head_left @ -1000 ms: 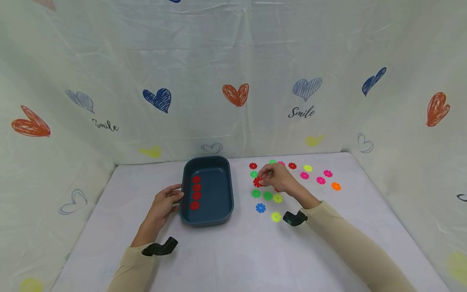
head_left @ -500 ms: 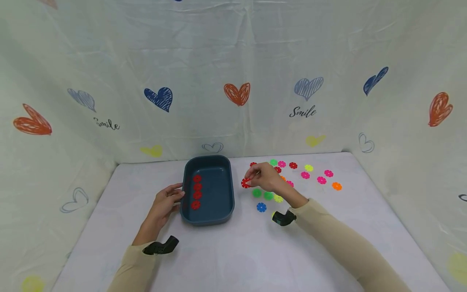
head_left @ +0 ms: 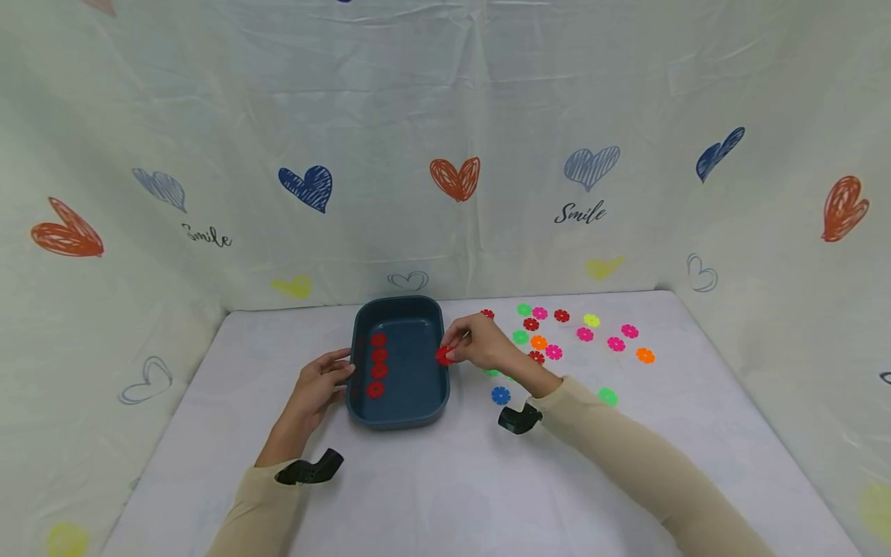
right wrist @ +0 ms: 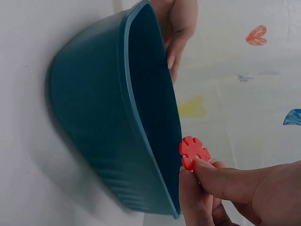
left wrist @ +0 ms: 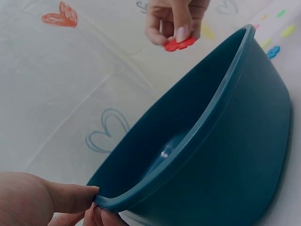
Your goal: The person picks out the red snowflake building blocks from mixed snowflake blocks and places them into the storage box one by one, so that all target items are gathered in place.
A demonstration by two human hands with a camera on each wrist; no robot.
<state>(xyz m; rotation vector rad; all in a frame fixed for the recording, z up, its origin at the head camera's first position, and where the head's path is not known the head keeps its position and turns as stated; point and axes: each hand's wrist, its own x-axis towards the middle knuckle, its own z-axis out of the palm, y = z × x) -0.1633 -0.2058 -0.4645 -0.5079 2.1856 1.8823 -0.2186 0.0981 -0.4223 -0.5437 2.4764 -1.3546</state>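
Note:
My right hand (head_left: 480,343) pinches a red notched plastic disc (right wrist: 192,151) between thumb and fingers, over the right rim of a dark teal tub (head_left: 399,422). In the right wrist view the disc stands out past the fingertips, beside the tub's opening. My left hand (head_left: 316,393) grips the tub's left rim, thumb on top and fingers beneath, as the left wrist view shows. Inside the tub, a column of several red discs (head_left: 378,370) runs along its left side; the wrist views do not show them.
Right of the tub, several loose discs lie on the white-covered table (head_left: 431,495), among them a blue disc (head_left: 500,395), an orange disc (head_left: 645,355) and a green disc (head_left: 608,396). My right forearm passes over part of this spread. A curtain printed with hearts (head_left: 455,179) hangs behind.
My right hand has carried the red disc leftward from the loose discs to the tub's right rim. The left hand keeps its grip on the tub.

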